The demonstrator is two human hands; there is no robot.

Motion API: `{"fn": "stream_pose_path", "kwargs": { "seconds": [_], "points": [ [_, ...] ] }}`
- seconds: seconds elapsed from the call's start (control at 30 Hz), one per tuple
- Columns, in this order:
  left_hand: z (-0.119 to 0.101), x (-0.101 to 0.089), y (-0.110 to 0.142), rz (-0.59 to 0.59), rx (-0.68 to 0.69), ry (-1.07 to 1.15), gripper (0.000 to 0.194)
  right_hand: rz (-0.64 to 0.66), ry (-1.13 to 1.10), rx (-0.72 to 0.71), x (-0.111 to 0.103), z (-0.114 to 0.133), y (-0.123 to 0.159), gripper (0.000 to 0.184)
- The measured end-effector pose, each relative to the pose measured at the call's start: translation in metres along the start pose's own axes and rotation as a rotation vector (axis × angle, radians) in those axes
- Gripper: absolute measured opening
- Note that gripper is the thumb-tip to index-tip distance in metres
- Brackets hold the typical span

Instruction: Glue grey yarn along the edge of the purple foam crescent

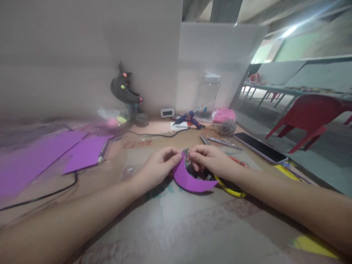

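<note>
A purple crescent-shaped cutout [189, 183], paper or foam by its look, is held above the table with its curve toward me. My left hand [166, 161] pinches its upper tip between thumb and fingers. Close beside that tip, my right hand [202, 157] is closed, thumb against curled fingers. A small grey bit shows between the two hands, but what my right fingers grip is hidden. Under my right wrist lies a tool with a yellow loop handle [233, 192], partly covered. An orange-red handle [239, 161] shows behind the right forearm.
Purple sheets [88, 152] lie at left near a black cord [41, 198]. Behind my hands are a blue glue gun [189, 119], a grey yarn ball [227, 127], a small digital clock [167, 112] and a dark crescent ornament [123, 90]. A phone [261, 147] rests along the right edge.
</note>
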State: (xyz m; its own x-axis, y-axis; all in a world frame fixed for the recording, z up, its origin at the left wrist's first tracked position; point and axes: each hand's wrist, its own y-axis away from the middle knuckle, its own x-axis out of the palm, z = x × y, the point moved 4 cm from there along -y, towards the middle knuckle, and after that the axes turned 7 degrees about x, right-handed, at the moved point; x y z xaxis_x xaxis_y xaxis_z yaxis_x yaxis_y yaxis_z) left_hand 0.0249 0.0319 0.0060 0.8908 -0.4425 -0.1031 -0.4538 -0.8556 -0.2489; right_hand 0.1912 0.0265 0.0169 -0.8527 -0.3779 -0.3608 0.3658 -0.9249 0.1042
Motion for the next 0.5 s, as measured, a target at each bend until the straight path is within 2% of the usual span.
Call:
{"fn": "stream_pose_path", "kwargs": {
  "seconds": [0.3, 0.5],
  "points": [
    [-0.0023, -0.006, -0.0008, -0.028, 0.075, -0.13, 0.02, 0.05, 0.068, -0.032, 0.002, 0.0005, -0.0005, 0.038],
    [-0.0002, -0.0056, -0.0005, -0.039, 0.032, -0.11, 0.021, 0.098, 0.068, -0.051, 0.0023, -0.004, -0.0039, 0.042]
  ]
}}
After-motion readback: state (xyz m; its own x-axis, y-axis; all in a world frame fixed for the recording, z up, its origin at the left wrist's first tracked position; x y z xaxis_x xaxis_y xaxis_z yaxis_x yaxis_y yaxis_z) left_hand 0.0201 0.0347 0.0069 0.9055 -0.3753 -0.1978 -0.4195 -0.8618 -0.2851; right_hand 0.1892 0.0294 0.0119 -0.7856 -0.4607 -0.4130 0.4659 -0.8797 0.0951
